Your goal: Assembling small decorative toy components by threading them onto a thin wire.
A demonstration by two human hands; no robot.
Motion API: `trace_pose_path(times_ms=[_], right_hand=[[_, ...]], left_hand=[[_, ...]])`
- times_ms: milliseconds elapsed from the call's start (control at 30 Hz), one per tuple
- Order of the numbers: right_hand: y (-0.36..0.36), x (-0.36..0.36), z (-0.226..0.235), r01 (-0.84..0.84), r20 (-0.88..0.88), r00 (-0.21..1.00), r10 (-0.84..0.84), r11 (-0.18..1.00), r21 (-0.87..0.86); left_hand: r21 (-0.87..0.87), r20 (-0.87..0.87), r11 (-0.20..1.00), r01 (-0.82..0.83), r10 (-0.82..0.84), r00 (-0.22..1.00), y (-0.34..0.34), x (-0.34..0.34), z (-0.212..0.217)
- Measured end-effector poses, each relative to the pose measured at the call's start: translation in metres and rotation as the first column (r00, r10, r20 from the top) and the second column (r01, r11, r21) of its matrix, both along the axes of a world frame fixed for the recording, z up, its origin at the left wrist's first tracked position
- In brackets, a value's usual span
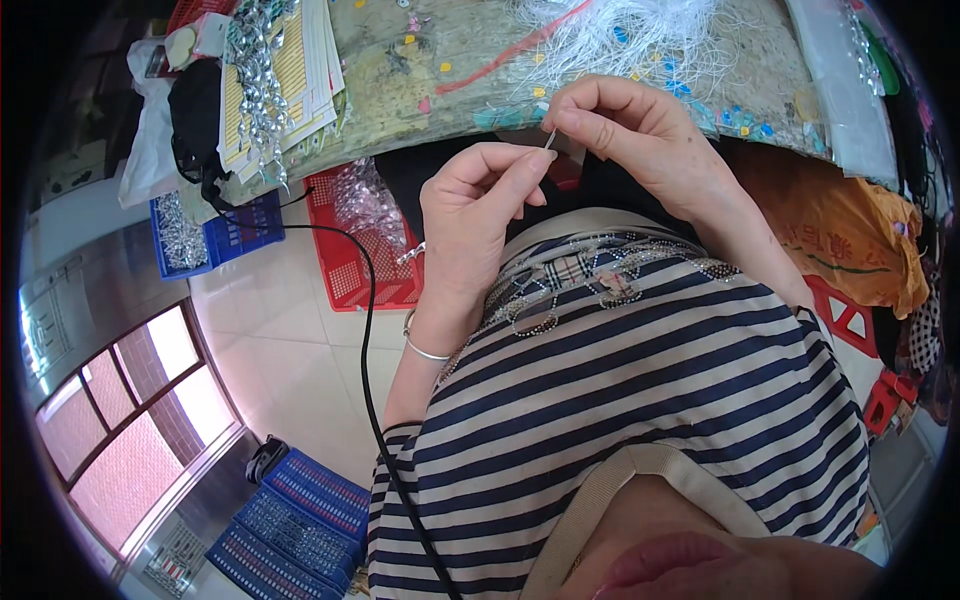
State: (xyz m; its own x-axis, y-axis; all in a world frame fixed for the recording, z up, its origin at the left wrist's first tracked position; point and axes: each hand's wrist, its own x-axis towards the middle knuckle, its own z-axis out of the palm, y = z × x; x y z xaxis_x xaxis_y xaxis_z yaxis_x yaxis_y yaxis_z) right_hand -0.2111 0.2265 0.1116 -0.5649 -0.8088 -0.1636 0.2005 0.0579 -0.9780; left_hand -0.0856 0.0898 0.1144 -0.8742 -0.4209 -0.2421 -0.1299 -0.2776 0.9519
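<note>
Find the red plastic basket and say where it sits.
In the head view, the red plastic basket sits on the tiled floor under the table edge, left of the left hand and beside a blue basket.

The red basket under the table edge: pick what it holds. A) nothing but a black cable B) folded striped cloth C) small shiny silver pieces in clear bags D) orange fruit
C: the red basket on the floor holds a glittering heap of small silver pieces in clear wrapping, just left of the left hand.
</note>
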Motion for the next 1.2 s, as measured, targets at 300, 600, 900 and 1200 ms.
trace_pose_path(times_ms=[300,600,900,1200], right_hand=[[0.0023,-0.0014,0.0023,-0.016,0.075,0.997,0.018,0.999,-0.033],[0.0024,0.0077,0.0024,-0.015,0.033,0.999,0.015,1.0,-0.004],[0.0017,0.0067,0.0014,-0.036,0.005,0.999,0.036,0.999,0.03],[0.002,0.006,-0.0023,0.027,0.005,1.0,-0.027,1.0,-0.014]], left_hand=[[-0.087,-0.021,0.995,-0.041,0.039,0.999,0.0032,-0.001,-0.0006],[-0.098,-0.049,0.991,-0.089,0.085,0.995,0.0039,-0.0018,-0.0016],[-0.165,-0.072,0.983,-0.084,0.073,0.995,0.0047,0.0,-0.003],[-0.183,-0.082,0.981,-0.06,0.045,0.996,0.0032,0.0011,-0.0039]])
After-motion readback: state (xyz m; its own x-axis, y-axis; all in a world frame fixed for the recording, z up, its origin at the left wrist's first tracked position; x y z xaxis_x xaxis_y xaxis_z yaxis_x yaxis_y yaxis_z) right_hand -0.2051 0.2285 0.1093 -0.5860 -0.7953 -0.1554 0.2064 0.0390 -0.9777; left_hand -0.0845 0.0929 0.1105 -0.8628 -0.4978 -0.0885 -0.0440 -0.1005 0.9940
